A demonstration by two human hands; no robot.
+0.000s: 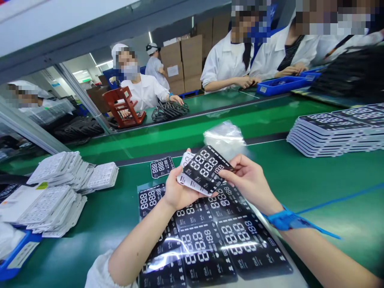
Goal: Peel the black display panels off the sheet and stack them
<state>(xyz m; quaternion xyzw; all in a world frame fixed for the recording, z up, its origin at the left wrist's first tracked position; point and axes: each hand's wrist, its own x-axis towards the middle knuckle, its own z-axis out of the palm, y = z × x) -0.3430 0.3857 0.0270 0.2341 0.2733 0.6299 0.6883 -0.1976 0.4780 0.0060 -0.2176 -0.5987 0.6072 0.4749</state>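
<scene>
My left hand (177, 191) grips a small stack of display panels from below; the top black panel (206, 167) shows white segment digits, and a white-backed one (189, 182) sticks out beneath it. My right hand (247, 179) pinches the right edge of that top black panel. A blue wrist strap (285, 220) circles my right wrist. Under both hands a sheet of several black digit panels (210, 240) lies on the green bench. One single black panel (162, 166) lies just beyond my left hand.
Heaps of white panels (57, 188) lie at the left, a neat stack of panels (336, 132) at the right. A crumpled clear bag (225, 136) sits ahead. Across the green conveyor (186, 132) several people in white coats work, with a blue tray (280, 85) and a red stand (124, 106).
</scene>
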